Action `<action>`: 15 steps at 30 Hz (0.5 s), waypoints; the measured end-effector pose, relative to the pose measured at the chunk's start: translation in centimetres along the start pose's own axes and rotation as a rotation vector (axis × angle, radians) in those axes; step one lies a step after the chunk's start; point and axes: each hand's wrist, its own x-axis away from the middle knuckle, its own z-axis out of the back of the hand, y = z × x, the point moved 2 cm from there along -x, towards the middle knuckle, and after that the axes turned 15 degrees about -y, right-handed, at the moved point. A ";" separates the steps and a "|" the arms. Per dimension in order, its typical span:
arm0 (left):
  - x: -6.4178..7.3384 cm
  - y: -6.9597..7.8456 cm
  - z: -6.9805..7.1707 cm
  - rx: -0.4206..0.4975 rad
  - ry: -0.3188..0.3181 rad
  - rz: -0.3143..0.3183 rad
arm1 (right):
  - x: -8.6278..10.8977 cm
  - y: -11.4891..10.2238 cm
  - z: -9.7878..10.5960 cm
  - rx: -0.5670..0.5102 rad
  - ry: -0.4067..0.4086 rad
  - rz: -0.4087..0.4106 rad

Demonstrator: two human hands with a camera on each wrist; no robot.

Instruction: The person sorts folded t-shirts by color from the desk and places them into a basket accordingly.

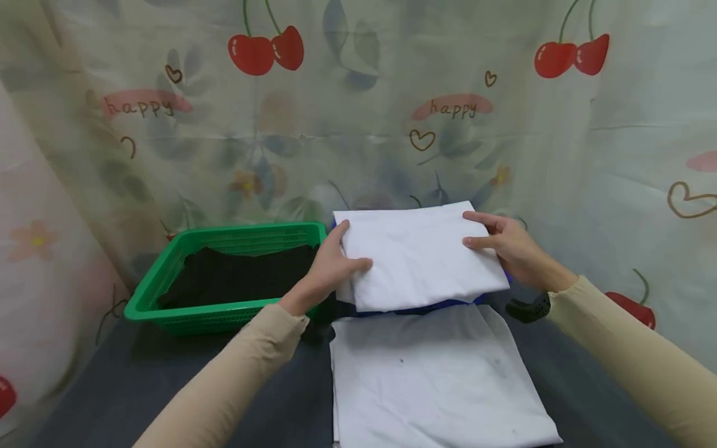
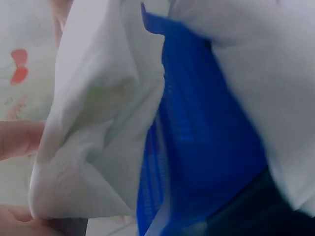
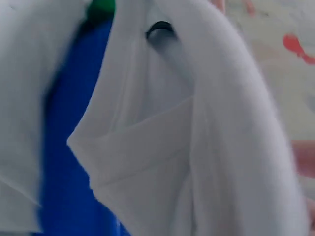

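Both hands hold a folded white cloth (image 1: 420, 258) by its two sides. My left hand (image 1: 325, 269) pinches the left edge, thumb on top, and my right hand (image 1: 516, 250) pinches the right edge in the same way. Beneath the cloth is a blue basket (image 2: 197, 128), mostly hidden, with its rim showing in slivers in the head view. In the right wrist view, folded layers of the held cloth (image 3: 236, 123) hang over the blue wall. Whether the cloth rests on anything inside is hidden.
A larger folded white cloth (image 1: 437, 386) lies in front of the blue basket on the dark tabletop (image 1: 185, 386). To the left stands a green basket (image 1: 207, 311) with black cloth (image 1: 241, 274) inside. A printed curtain (image 1: 358, 118) hangs behind.
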 end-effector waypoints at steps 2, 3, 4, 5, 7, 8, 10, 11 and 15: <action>-1.4 0.1 0.4 -0.002 -0.003 0.012 | -1.2 -0.5 0.6 -0.002 -0.005 0.013; -2.1 0.1 0.6 0.001 -0.007 0.016 | -1.8 -0.7 0.9 -0.007 -0.002 0.019; -2.6 0.1 0.8 -0.002 -0.008 0.027 | -2.3 -0.7 1.1 -0.010 0.002 0.028; -3.1 0.1 1.0 -0.005 -0.014 0.035 | -2.9 -0.7 1.2 -0.005 0.004 0.036; -3.9 -0.2 1.2 -0.008 -0.022 0.052 | -3.7 -0.5 1.4 0.000 0.017 0.047; -4.3 -0.3 1.2 -0.011 -0.027 0.063 | -4.2 -0.3 1.4 0.009 0.026 0.052; -4.8 -0.6 1.2 -0.024 -0.036 0.088 | -4.8 0.0 1.6 0.034 0.042 0.055; -5.0 -0.7 1.1 -0.030 -0.042 0.102 | -5.1 0.2 1.7 0.050 0.051 0.052; -5.6 -0.8 1.0 -0.026 -0.066 0.128 | -5.9 0.5 2.1 0.091 0.083 0.053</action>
